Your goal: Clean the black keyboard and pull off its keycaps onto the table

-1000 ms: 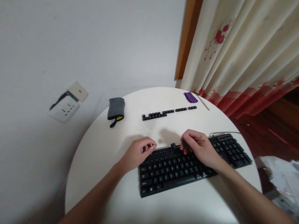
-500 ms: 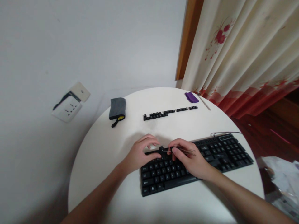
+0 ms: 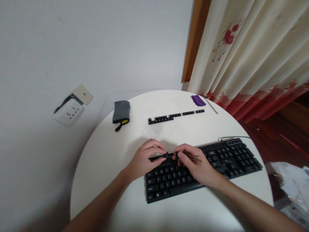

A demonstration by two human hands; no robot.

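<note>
A black keyboard (image 3: 178, 180) lies at a slant on the round table, its upper left part behind my hands. Above that part, my left hand (image 3: 148, 158) pinches a small black keycap (image 3: 166, 154) between thumb and fingertips. A wire keycap puller (image 3: 193, 157) is in my right hand (image 3: 194, 161), gripped by thumb and curled fingers. Its thin wires reach left to the keycap; whether they still clasp it is too small to tell. Beyond the hands, several loose black keycaps (image 3: 160, 120) are lined up in rows.
The white table (image 3: 108, 174) also bears a grey pouch (image 3: 122, 111) at back left, a folded purple cloth (image 3: 198, 100) and a thin stick (image 3: 211, 106) at back right. A cable (image 3: 234, 137) runs off the right edge. Wall and curtain (image 3: 231, 64) stand behind.
The fingers of my left hand have closed onto the keycap at the puller's wires; before, they were apart around it. My right hand has hardly moved.
</note>
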